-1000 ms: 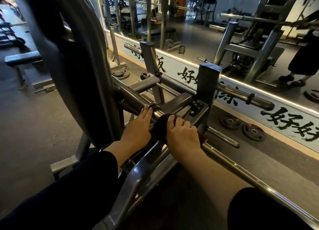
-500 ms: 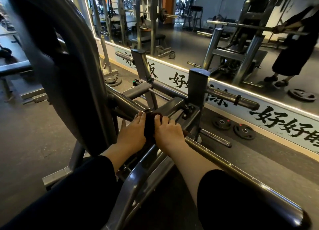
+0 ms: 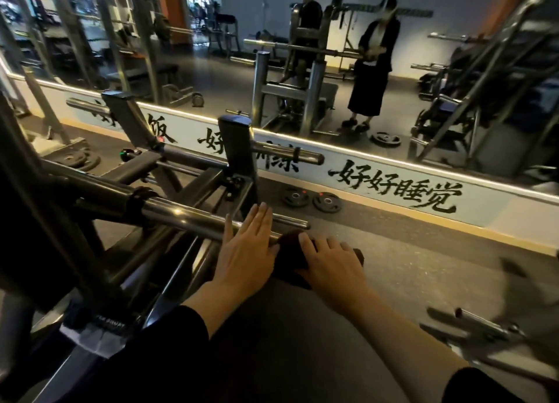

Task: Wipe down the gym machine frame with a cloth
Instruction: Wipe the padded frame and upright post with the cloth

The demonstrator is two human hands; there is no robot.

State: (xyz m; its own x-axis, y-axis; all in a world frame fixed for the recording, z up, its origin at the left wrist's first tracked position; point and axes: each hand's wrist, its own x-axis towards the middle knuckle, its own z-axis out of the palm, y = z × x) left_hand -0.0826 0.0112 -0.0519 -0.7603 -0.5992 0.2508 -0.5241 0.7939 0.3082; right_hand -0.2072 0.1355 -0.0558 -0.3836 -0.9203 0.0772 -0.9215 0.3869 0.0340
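The right hand (image 3: 329, 262) presses a dark, bunched cloth (image 3: 290, 259) with loosely curled fingers at the free end of the shiny steel bar (image 3: 193, 218). The left hand (image 3: 246, 251) lies flat on this bar, fingers straight. Two black weight plates (image 3: 311, 200) lie nearby. Risk: the cloth may slide off the bar end and drop.

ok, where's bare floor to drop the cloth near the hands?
Free: floor strip between the right hand with the cloth and the yellow wall base, right of the two plates. Crowded: left of the left hand, where bar and frame tubes cross.
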